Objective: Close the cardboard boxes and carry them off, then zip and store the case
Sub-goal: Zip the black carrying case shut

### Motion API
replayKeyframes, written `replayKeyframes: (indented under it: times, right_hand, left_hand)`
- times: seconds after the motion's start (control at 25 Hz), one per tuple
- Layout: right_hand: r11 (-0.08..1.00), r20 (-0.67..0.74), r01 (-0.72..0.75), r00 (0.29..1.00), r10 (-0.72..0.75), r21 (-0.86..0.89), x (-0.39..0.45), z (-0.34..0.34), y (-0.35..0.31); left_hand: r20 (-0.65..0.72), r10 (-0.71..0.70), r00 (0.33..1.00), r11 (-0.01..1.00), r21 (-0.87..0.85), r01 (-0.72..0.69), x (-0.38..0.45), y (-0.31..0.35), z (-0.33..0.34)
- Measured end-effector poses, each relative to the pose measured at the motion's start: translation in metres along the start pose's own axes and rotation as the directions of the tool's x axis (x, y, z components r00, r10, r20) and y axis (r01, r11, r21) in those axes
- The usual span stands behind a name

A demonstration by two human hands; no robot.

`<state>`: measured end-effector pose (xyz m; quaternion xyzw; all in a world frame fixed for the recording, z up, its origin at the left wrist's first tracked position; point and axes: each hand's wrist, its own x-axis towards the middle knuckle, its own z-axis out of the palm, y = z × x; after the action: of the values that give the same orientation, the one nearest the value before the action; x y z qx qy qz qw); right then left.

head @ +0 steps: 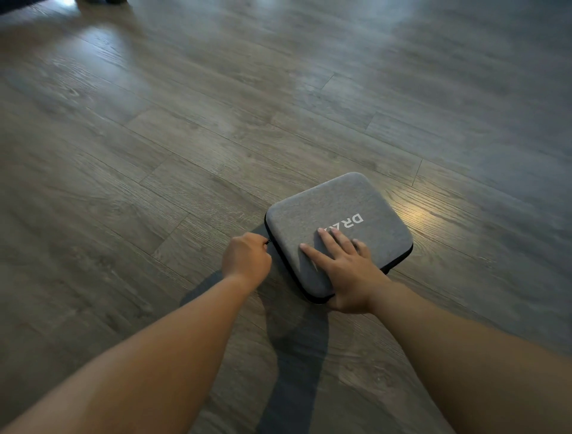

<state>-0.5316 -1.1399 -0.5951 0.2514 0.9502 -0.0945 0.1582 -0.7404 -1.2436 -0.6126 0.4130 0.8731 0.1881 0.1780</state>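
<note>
A grey fabric case [325, 210] with rounded corners and white lettering lies flat on the floor, lid down. My right hand [343, 269] rests on its lid with fingers spread and straight, thumb at the near edge. My left hand [246, 258] is at the case's left side, fingers curled, pinching the small dark zipper pull [268, 242] on the black zipper band. No cardboard boxes are in view.
Grey wood-plank floor [185, 139] spreads all around the case. A dark object sits at the far top left edge [102, 1]. My arms cast a shadow on the floor in front of me.
</note>
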Motion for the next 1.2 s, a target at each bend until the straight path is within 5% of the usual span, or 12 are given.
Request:
replayKeyframes:
  times: [0.52,0.76,0.96,1.2]
  right_hand:
    - [0.931,-0.143,-0.224,0.951,0.273,0.288,0.07,-0.013,-0.097]
    - [0.976,-0.094,-0.125,0.985,0.143,0.18,0.058,-0.012,-0.056]
    - [0.86,-0.016,-0.449,0.885,0.466,0.241,0.028,-0.005,-0.002]
    - [0.804,0.023,-0.509,0.849,0.528,0.307,0.031,-0.004,-0.006]
  left_hand:
    - [0.073,0.106,0.992,0.994,0.033,-0.109,-0.041,-0.045,-0.014]
    - [0.026,0.083,0.996,0.996,0.006,-0.083,-0.032,-0.045,-0.022]
    - [-0.029,-0.051,0.998,0.998,0.025,0.051,-0.019,-0.051,-0.035]
    - [-0.042,-0.084,0.996,0.996,-0.029,0.083,-0.027,-0.043,-0.03]
